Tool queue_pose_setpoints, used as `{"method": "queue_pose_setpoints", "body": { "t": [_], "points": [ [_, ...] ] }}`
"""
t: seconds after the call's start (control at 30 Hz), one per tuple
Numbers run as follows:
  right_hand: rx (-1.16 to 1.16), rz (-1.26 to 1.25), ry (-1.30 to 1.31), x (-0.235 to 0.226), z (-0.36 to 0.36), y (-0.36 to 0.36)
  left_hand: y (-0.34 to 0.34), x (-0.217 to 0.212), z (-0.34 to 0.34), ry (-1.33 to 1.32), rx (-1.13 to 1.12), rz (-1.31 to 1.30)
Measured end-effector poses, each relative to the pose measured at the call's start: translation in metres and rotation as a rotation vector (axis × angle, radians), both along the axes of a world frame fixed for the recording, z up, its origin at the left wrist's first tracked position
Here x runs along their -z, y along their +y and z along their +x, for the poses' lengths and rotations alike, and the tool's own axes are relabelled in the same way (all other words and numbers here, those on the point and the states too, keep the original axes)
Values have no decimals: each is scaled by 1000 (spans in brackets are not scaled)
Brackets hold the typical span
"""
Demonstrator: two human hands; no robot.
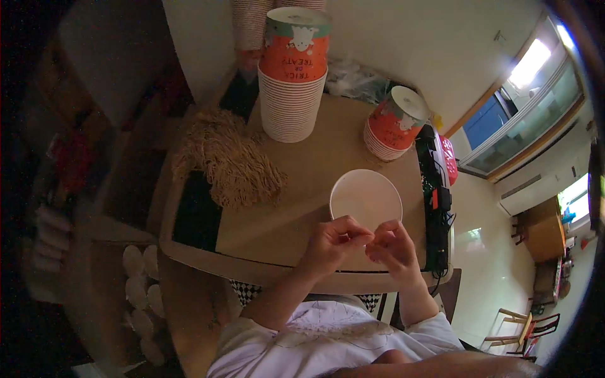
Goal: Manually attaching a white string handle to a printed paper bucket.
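My left hand (334, 247) and my right hand (398, 252) meet at the fingertips, close above the table's near edge. Both are closed in a pinch, and whatever lies between the fingers is too small to make out. Just beyond them stands a paper tub (365, 192), its mouth up and its white inside showing. Farther off to the right is a short stack of orange and green printed paper tubs (396, 126), bottom up. A tall stack of the same tubs (290, 104) rises at the back. Left of it lies a loose heap of tan strings (233, 160).
Along the table's right edge runs a dark strip of cables and black boxes (437, 201), with a pink basket (448, 160) beside it. Crumpled clear plastic (356, 82) lies at the back by the wall. More stacked tubs (249, 28) stand behind the tall stack.
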State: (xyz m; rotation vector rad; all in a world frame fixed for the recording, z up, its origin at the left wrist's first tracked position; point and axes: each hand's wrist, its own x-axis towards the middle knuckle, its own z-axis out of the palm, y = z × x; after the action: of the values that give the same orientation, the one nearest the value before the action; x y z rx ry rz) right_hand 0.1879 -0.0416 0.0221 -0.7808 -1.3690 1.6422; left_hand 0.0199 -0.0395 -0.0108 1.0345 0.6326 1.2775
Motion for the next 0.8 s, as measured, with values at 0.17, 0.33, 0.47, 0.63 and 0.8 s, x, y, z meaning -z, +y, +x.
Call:
{"method": "queue_pose_setpoints", "body": {
  "t": [0.17,0.33,0.47,0.63,0.8],
  "points": [
    [89,-76,-248,-4,-4,2,-1,-5,7,164,-207,53],
    [184,-5,-279,-3,-10,5,1,-7,7,433,-367,237],
    [259,126,-417,4,-10,13,7,-15,6,554,-425,336],
    [225,285,-503,-7,-9,31,28,-18,6,634,-432,440],
    [157,331,-762,-14,-10,62,52,-6,6,638,-436,411]
  ]
}}
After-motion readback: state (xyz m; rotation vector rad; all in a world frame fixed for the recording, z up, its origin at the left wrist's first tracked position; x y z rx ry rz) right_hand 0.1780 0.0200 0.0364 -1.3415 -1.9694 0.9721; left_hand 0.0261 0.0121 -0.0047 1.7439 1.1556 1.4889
